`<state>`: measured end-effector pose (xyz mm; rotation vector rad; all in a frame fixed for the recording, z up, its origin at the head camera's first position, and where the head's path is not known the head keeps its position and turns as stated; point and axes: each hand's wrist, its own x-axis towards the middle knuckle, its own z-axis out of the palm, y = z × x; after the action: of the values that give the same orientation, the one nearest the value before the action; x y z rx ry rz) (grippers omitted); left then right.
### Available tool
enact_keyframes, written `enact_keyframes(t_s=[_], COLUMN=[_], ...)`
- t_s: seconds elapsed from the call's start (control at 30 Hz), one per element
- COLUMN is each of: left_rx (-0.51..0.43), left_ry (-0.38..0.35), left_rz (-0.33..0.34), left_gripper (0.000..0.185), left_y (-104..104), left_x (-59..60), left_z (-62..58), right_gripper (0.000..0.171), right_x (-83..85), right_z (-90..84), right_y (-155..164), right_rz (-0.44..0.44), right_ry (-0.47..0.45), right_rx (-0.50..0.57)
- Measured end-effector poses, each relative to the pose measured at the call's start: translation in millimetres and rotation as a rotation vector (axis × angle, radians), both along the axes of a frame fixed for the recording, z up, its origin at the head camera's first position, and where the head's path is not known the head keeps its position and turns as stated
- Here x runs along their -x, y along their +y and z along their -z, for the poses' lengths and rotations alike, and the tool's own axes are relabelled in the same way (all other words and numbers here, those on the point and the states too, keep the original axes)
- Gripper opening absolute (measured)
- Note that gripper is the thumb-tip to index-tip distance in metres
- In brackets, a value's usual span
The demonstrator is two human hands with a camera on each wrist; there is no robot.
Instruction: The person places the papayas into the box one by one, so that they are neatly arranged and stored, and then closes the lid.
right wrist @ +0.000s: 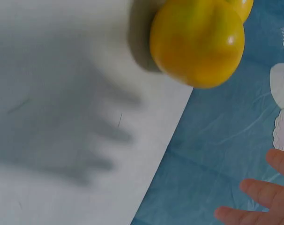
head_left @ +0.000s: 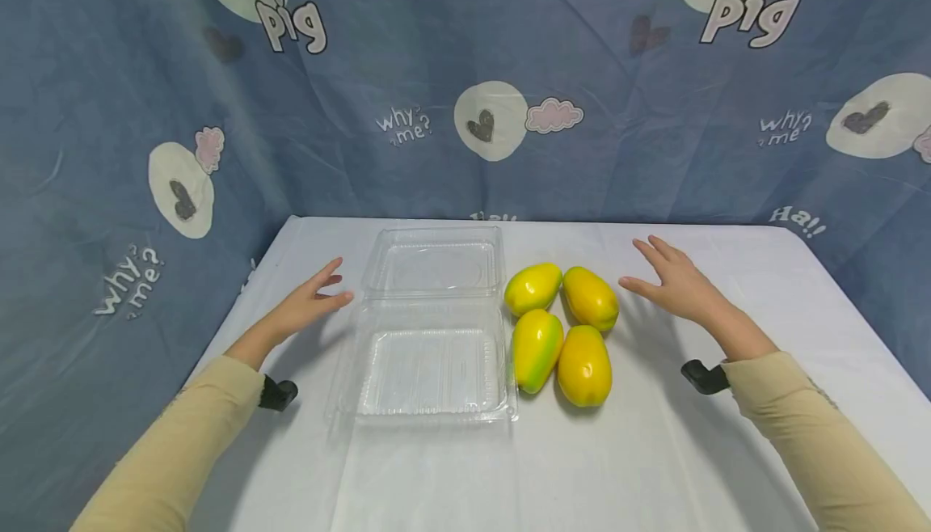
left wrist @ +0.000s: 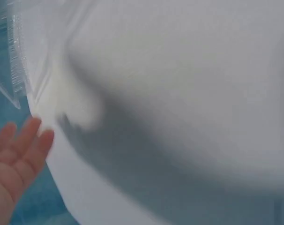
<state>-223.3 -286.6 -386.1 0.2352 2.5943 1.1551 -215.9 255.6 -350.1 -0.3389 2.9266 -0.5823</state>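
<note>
A clear plastic clamshell box (head_left: 429, 370) lies unfolded on the table, its lid (head_left: 436, 267) towards the back, with nothing inside. Several glossy yellow-green fruits, shaped like mangoes, are grouped against its right side; the far right one (head_left: 591, 299) is closest to my right hand (head_left: 680, 285). That hand hovers above the table with fingers spread, holding nothing. To the left of the box, my left hand (head_left: 305, 310) is likewise raised and empty, fingers extended. A corner of the clear box (left wrist: 18, 56) shows in the left wrist view, and a fruit (right wrist: 198, 42) in the right one.
A white cloth (head_left: 429, 483) covers the table. Behind it and along the sides hangs a blue printed curtain (head_left: 327, 168). Black wrist mounts (head_left: 705, 377) stick out below both tan sleeves (head_left: 815, 427).
</note>
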Motion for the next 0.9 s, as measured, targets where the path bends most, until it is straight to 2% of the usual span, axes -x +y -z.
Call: enact_keyframes(t_s=[0.17,0.37,0.67,0.9], left_rx=[-0.17,-0.307,-0.482,-0.531], left_ry=[-0.096,-0.171,-0.213,-0.216], left_rz=[0.028,0.043,0.091,0.134], left_gripper=[0.079,0.083,0.081,0.078], left_y=[-3,-4,-6,-6], left_x=[1.1,-2.5,-7.7,-9.0], left_z=[12.2,20.8,28.5,32.1], right_gripper=[0.084,0.083,0.078,0.074], right_x=[3.1,6.9,15.2,21.3], right_z=[3.0,5.6,13.3,21.9], right_y=[-8,-21,-36,-42], right_rz=[-0.009,-0.031,-0.042,-0.059], right_ry=[-0.015,-0.038,-0.072,-0.1], right_rx=[0.027,0.063,0.098,0.127])
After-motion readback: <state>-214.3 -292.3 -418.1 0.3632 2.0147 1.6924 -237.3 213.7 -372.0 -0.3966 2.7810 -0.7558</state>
